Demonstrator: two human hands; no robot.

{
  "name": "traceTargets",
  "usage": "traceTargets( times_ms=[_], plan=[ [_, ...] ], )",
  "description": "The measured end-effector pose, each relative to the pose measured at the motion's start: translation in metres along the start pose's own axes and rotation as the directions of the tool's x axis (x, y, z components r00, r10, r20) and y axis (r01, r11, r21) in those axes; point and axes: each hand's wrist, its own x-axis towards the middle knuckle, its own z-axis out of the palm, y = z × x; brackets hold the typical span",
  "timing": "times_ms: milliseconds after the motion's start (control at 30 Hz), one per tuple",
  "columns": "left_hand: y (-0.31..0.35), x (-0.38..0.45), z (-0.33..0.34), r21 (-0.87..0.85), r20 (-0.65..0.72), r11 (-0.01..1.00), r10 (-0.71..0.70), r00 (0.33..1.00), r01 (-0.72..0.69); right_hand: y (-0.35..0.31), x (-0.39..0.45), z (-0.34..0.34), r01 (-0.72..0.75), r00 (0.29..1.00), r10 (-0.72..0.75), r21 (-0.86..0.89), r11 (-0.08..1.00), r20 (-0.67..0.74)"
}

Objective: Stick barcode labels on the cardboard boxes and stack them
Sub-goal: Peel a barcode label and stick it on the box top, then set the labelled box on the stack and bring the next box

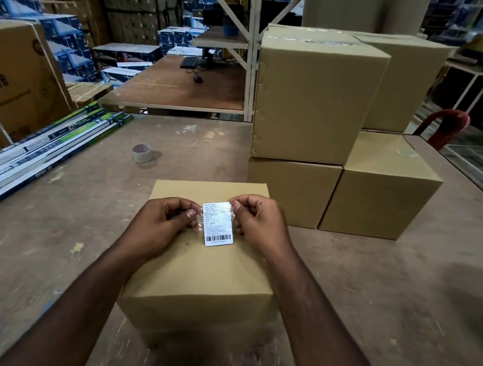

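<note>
Tape roll (pixel 141 153) beyond labelled box (pixel 195 281)

- Cardboard box (pixel 196 270), near edge of tabletop: plain brown corrugated card, matt, smooth faces.
- Barcode label (pixel 219 225): white printed paper under glossy clear film, catching light.
- Stacked boxes (pixel 316 101), far right: same matt brown card; shiny clear tape on top seams.
- Tabletop (pixel 50 253): bare wood board, dull, scuffed, paint-flecked.
- Tape roll (pixel 142 153): pale, semi-gloss.
- Chair (pixel 446 126), right edge: red glossy plastic.
</note>
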Motion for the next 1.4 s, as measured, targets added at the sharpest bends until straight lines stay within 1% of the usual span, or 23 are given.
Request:
traceTargets(
  times_ms=[67,133,233,300,367,433,500,567,600,667,733,800,833,900,967,1033,1133,1200,1300,1400],
  plan=[
    [0.000,-0.002,0.000,0.035,-0.020,0.999,0.000,1.000,0.001,0.002,-0.003,0.001,0.041,0.998,-0.047,-0.123,0.991,-0.046],
    [0.001,-0.004,0.001,0.058,-0.064,0.998,0.010,0.998,-0.006,0.001,-0.007,0.000,0.083,0.995,-0.094,-0.223,0.971,-0.040],
    [0.006,-0.007,0.004,0.045,-0.113,0.999,0.010,0.994,-0.004,-0.002,-0.009,-0.001,0.103,0.994,-0.109,-0.231,0.968,-0.012],
    [0.007,-0.008,0.007,0.049,-0.110,0.999,0.005,0.994,0.001,-0.002,-0.007,-0.001,0.102,0.994,-0.106,-0.251,0.963,-0.005],
    [0.008,-0.010,0.008,0.070,-0.105,0.998,0.017,0.994,-0.010,0.000,-0.004,-0.002,0.099,0.993,-0.110,-0.250,0.963,-0.032],
    [0.009,-0.010,0.009,0.124,-0.104,0.992,0.037,0.994,-0.024,0.002,-0.004,-0.003,0.097,0.988,-0.122,-0.235,0.967,-0.095],
    [0.010,-0.009,0.008,0.139,-0.119,0.990,0.044,0.992,-0.027,0.002,-0.003,-0.006,0.088,0.981,-0.115,-0.171,0.981,-0.154],
    [0.008,-0.008,0.007,0.134,-0.130,0.991,0.043,0.991,-0.025,0.001,-0.004,-0.008,0.078,0.979,-0.084,-0.044,0.996,-0.183],
    [0.007,-0.008,0.007,0.163,-0.120,0.986,0.055,0.991,-0.035,-0.001,-0.005,-0.009,0.078,0.979,-0.072,0.022,0.997,-0.188],
    [0.008,-0.009,0.007,0.284,-0.060,0.956,0.097,0.993,-0.077,-0.003,-0.009,-0.014,0.074,0.975,-0.044,0.128,0.989,-0.220],
    [0.013,-0.011,0.008,0.407,0.023,0.902,0.147,0.989,-0.144,-0.007,-0.017,-0.021,0.081,0.965,-0.025,0.208,0.975,-0.263],
    [0.022,-0.015,0.014,0.445,0.116,0.867,0.192,0.974,-0.224,-0.014,-0.035,-0.032,0.127,0.948,-0.035,0.275,0.953,-0.315],
    [0.026,-0.017,0.020,0.420,0.144,0.867,0.230,0.963,-0.270,-0.017,-0.047,-0.040,0.154,0.941,-0.044,0.307,0.939,-0.337],
    [0.041,-0.024,0.039,0.304,0.151,0.891,0.303,0.941,-0.336,-0.022,-0.074,-0.060,0.210,0.925,-0.079,0.324,0.923,-0.373],
    [0.060,-0.032,0.068,0.167,0.154,0.917,0.340,0.928,-0.364,-0.025,-0.102,-0.086,0.256,0.905,-0.123,0.291,0.922,-0.407],
    [0.078,-0.037,0.102,0.023,0.179,0.934,0.347,0.921,-0.357,-0.024,-0.123,-0.112,0.275,0.876,-0.123,0.275,0.921,-0.466],
    [0.095,-0.044,0.164,-0.055,0.222,0.927,0.373,0.901,-0.370,-0.017,-0.143,-0.154,0.295,0.793,-0.121,0.203,0.934,-0.597],
    [0.104,-0.050,0.209,-0.145,0.254,0.932,0.359,0.898,-0.332,-0.009,-0.153,-0.185,0.308,0.746,-0.100,0.209,0.928,-0.658],
    [0.110,-0.053,0.256,-0.305,0.313,0.929,0.304,0.900,-0.208,0.002,-0.165,-0.219,0.271,0.730,-0.068,0.197,0.942,-0.680],
    [0.117,-0.051,0.318,-0.357,0.380,0.925,0.271,0.885,-0.130,0.023,-0.177,-0.271,0.217,0.711,-0.061,0.135,0.967,-0.700]
  ],
)
